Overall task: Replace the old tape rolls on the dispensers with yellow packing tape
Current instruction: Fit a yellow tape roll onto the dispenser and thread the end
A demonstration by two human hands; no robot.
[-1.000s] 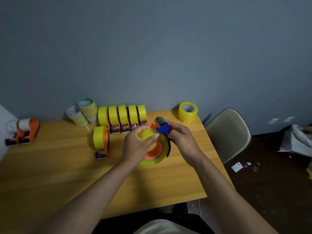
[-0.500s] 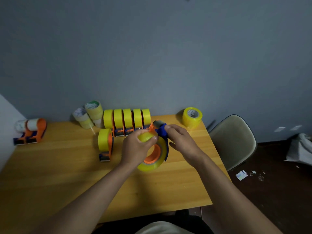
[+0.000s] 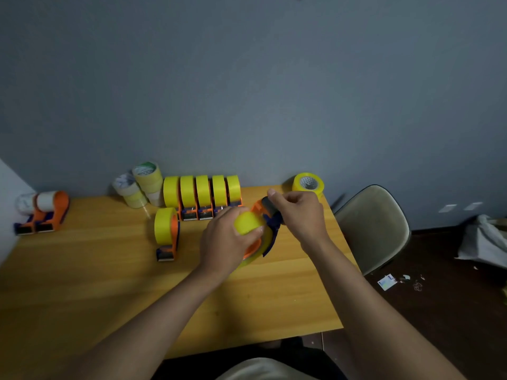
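L hand (image 3: 225, 242) grips yellow roll (image 3: 248, 223) on dispenser (image 3: 270, 224); R hand (image 3: 299, 215) pinches roller end. Keep roll steady, thread tape w/o slack.

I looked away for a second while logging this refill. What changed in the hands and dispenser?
The right hand shifted its pinch from the dispenser's blue handle up to its grey roller. The left hand still grips the yellow roll.
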